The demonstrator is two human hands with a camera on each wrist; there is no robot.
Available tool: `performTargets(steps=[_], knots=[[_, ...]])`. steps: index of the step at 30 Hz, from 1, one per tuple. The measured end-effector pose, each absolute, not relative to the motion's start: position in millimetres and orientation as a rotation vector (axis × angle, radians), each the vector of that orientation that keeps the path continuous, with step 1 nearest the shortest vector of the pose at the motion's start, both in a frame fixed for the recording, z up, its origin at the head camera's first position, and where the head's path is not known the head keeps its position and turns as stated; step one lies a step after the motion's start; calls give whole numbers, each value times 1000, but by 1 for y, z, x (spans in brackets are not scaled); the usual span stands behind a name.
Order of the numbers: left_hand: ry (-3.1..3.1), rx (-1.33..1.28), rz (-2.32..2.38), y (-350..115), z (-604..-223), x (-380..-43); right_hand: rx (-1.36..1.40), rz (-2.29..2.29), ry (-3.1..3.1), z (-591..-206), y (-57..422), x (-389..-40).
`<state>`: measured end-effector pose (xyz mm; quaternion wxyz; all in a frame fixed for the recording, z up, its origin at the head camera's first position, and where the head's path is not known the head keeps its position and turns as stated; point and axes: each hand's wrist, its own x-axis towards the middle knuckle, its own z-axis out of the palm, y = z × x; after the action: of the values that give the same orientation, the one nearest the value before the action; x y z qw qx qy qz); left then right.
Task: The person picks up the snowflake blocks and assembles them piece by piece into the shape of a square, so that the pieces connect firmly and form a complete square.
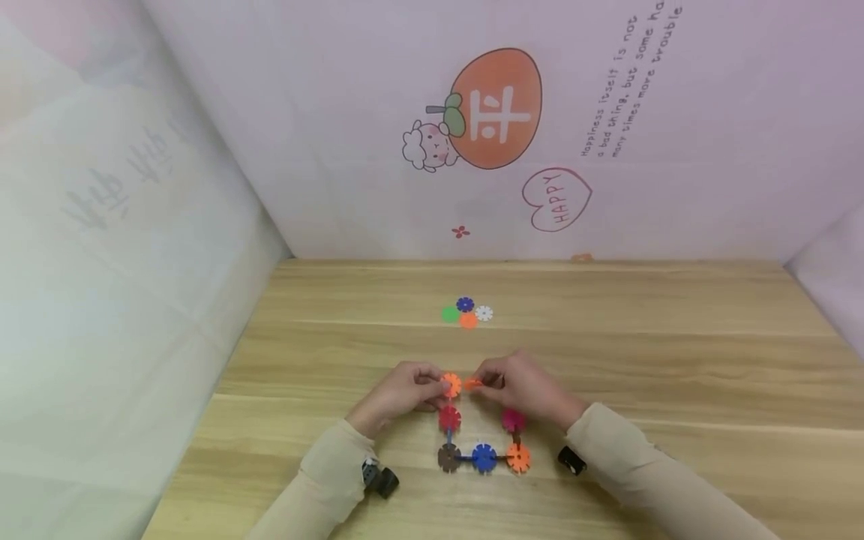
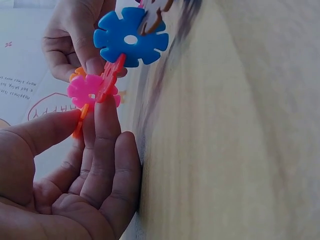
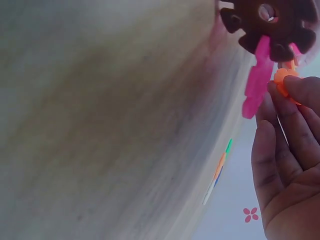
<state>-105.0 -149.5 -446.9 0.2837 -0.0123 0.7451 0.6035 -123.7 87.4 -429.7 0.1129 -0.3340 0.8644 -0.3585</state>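
My left hand (image 1: pixel 407 390) pinches an orange notched disc (image 1: pixel 451 385) between thumb and fingers. This disc ends the left side of a U-shaped chain of interlocking plastic discs. Below it come a red disc (image 1: pixel 449 418) and a brown disc (image 1: pixel 448 457); along the bottom are a blue disc (image 1: pixel 484 458) and another orange disc (image 1: pixel 519 457). A magenta disc (image 1: pixel 513 420) tops the right side, beneath my right hand (image 1: pixel 529 386). That hand pinches a separate-looking orange disc (image 3: pixel 282 82), seen nearly edge-on. Pink and blue discs (image 2: pixel 131 37) show in the left wrist view.
Farther back on the wooden table (image 1: pixel 351 330) lie a loose green disc (image 1: pixel 450 314), a blue disc (image 1: pixel 465 304), a white disc (image 1: pixel 484 313) and an orange disc (image 1: pixel 469 321). A printed cloth (image 1: pixel 364 187) hangs behind the table.
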Motion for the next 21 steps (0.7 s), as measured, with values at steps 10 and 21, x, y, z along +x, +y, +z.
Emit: performTargets(steps=[10, 21], knots=[[1976, 17, 1642, -150, -446, -103, -1084, -1005, 2602, -431, 83, -120], [1959, 47, 1663, -152, -445, -102, -1188, -934, 2648, -428, 78, -117]])
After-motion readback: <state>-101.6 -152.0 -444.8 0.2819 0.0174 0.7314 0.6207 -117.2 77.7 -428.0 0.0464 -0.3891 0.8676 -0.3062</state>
